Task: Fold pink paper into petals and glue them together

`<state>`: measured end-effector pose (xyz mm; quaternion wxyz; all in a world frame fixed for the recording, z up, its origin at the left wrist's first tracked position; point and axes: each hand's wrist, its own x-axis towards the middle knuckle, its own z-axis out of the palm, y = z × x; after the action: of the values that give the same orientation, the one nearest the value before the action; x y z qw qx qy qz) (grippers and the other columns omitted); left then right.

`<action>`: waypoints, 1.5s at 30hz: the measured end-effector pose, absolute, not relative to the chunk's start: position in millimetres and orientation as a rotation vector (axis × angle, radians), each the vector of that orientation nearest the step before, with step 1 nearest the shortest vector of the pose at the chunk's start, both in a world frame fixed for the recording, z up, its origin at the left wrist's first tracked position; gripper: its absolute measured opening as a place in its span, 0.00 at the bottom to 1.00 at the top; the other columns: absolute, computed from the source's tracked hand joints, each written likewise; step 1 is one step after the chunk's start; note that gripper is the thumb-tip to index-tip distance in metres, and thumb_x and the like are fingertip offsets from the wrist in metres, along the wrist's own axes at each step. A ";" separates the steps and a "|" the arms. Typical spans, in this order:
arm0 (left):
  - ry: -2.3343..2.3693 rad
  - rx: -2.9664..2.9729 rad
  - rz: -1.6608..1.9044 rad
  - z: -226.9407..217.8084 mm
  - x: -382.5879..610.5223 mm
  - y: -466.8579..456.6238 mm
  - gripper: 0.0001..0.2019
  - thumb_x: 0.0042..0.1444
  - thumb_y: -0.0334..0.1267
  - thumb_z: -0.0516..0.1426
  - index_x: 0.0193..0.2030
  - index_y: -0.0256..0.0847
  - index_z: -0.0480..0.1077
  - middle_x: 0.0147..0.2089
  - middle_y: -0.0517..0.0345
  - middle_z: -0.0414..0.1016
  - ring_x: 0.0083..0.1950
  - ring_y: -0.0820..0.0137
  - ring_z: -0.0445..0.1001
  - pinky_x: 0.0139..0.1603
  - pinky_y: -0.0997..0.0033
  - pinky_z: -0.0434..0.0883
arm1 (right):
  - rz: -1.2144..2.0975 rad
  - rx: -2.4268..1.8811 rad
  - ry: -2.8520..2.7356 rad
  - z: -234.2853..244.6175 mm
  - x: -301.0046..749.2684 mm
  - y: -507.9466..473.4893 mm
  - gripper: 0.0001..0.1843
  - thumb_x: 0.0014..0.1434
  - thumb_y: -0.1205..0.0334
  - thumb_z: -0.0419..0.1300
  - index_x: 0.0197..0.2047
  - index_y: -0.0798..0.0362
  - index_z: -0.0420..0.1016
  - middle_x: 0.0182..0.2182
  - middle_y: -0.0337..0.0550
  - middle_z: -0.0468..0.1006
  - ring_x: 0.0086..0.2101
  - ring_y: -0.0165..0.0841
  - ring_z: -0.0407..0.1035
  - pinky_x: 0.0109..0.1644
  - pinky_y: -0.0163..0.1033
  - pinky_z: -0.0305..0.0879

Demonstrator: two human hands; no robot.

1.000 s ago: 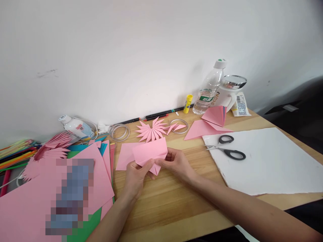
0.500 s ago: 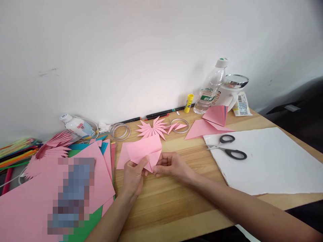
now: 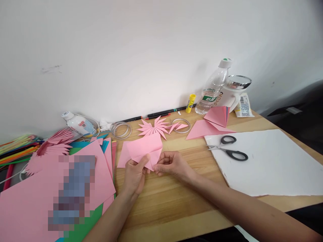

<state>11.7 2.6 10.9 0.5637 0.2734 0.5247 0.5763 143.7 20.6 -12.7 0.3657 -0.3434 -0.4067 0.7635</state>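
Between my hands, above the wooden table (image 3: 176, 198), is a partly folded sheet of pink paper (image 3: 143, 148) with a pointed lower corner. My left hand (image 3: 136, 173) grips its lower left, thumb on top and fingers underneath. At the lower right tip, my right hand (image 3: 173, 166) pinches the folded edge between thumb and fingers. Another pink sheet (image 3: 122, 154) lies flat behind the held one. Just beyond sits a spiky folded pink paper piece (image 3: 153, 127), with small pink folded triangles (image 3: 176, 126) beside it.
Black-handled scissors (image 3: 233, 151) lie on a white board (image 3: 267, 168) at right. A water bottle (image 3: 210, 89), mug (image 3: 230, 94) and yellow glue stick (image 3: 190, 103) stand near the wall. Tape rolls (image 3: 121, 130) lie behind. Coloured paper sheets (image 3: 101, 168) and a white bottle (image 3: 80, 125) are at left.
Both hands keep their grip on the pink paper, and its tip has shifted very slightly. The whole view has moved a little; nothing was let go or picked up.
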 end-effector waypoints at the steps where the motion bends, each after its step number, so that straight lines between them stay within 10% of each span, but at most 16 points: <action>1: 1.232 0.642 1.357 10.6 11.6 2.6 0.11 0.35 0.36 0.66 0.18 0.33 0.69 0.15 0.63 0.67 0.15 0.81 0.59 0.14 0.80 0.56 | 1.961 -0.881 -1.043 -12.3 143.4 20.5 0.21 0.29 0.54 0.73 0.24 0.57 0.71 0.20 0.38 0.76 0.21 0.26 0.68 0.27 0.33 0.67; 19: 1.304 0.616 1.460 9.1 16.3 1.4 0.10 0.32 0.35 0.66 0.21 0.33 0.71 0.20 0.60 0.72 0.17 0.78 0.62 0.14 0.79 0.57 | 1.644 -0.955 -1.288 -12.5 138.2 13.7 0.16 0.41 0.54 0.68 0.27 0.55 0.68 0.24 0.40 0.76 0.25 0.29 0.69 0.30 0.34 0.64; 45: 1.321 0.776 1.325 5.4 13.5 -0.1 0.08 0.37 0.34 0.64 0.19 0.33 0.70 0.16 0.61 0.68 0.17 0.77 0.61 0.13 0.80 0.57 | 1.884 -0.913 -1.083 -6.6 141.3 20.6 0.20 0.33 0.53 0.71 0.23 0.57 0.70 0.18 0.36 0.72 0.19 0.25 0.65 0.25 0.32 0.64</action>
<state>13.5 -0.1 5.4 0.5295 0.3250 0.5534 0.5547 141.3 20.6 -6.6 0.3824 -0.3578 -0.4244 0.7387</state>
